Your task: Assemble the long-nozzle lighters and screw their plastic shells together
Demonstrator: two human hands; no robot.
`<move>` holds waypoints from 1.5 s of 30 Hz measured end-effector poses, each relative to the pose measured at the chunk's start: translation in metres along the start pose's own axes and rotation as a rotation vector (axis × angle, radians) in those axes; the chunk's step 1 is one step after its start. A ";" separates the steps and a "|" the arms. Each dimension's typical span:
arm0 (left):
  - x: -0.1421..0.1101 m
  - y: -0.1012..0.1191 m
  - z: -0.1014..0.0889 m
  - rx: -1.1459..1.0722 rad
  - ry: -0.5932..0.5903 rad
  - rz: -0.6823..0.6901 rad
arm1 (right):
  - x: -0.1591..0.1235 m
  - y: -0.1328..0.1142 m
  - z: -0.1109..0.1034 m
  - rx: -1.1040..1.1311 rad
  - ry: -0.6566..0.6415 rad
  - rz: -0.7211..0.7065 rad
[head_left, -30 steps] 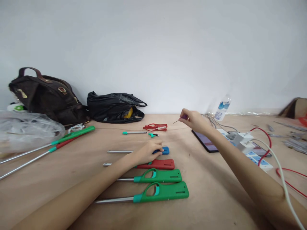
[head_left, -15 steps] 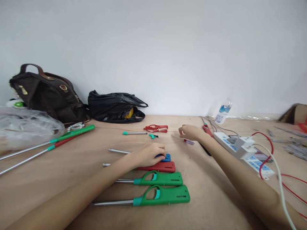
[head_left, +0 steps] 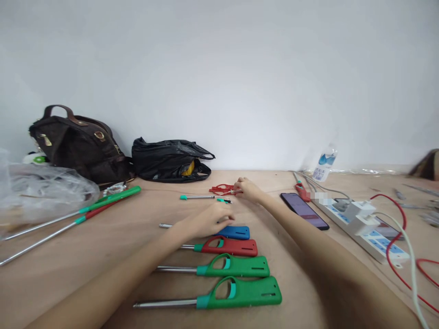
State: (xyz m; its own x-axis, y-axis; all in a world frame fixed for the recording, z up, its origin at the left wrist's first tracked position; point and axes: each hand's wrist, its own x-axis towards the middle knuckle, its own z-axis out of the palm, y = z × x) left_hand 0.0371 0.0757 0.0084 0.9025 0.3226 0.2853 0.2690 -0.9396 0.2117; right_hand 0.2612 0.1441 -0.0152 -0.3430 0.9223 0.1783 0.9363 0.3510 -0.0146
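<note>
On the table, four utility lighters appeared whole, left hand half-curled over the blue lighter, right hand near-closed at unassembled red casing, both grips indiscernible.

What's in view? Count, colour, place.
Row lighters: 4, blue, red, two green, centre
Left lighters: 2, green, red, left
Loose pieces: uncounted, red, back centre
Tube: 1, silver, back centre
Fragment: 1, teal, by tube
Handbag: 1, brown, back left
Carrier bag: 1, black, beside handbag
Clear bag: 1, translucent, left
Bottle: 1, clear, back right
Phone: 1, black, right
Power strip: 1, white, right
Chargers: 2, white, on strip
Cables: several, red, white, grey, right
Unidentified item: 1, red, by phone
Small bits: uncounted, mixed colours, sides
Wall: 1, white, back
Table: 1, tan, below
Left grip: 1, bare, at blue lighter
Right grip: 1, bare, at loose pieces
</note>
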 end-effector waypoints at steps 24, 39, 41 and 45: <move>-0.007 -0.114 0.007 0.204 0.063 -0.353 | -0.001 -0.005 -0.007 -0.072 0.043 -0.016; -0.017 -0.112 0.007 0.148 0.107 -0.325 | -0.078 -0.020 -0.008 0.189 0.091 -0.265; -0.016 -0.113 0.010 0.149 0.118 -0.319 | -0.066 -0.016 -0.004 0.186 0.135 -0.138; -0.010 -0.112 0.013 0.138 0.128 -0.308 | -0.040 -0.012 0.003 0.076 0.076 0.006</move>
State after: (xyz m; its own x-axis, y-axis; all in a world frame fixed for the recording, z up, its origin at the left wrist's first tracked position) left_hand 0.0023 0.1766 -0.0307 0.7252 0.5963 0.3441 0.5723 -0.8000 0.1803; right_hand 0.2633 0.1038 -0.0253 -0.3282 0.9103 0.2524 0.9287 0.3598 -0.0899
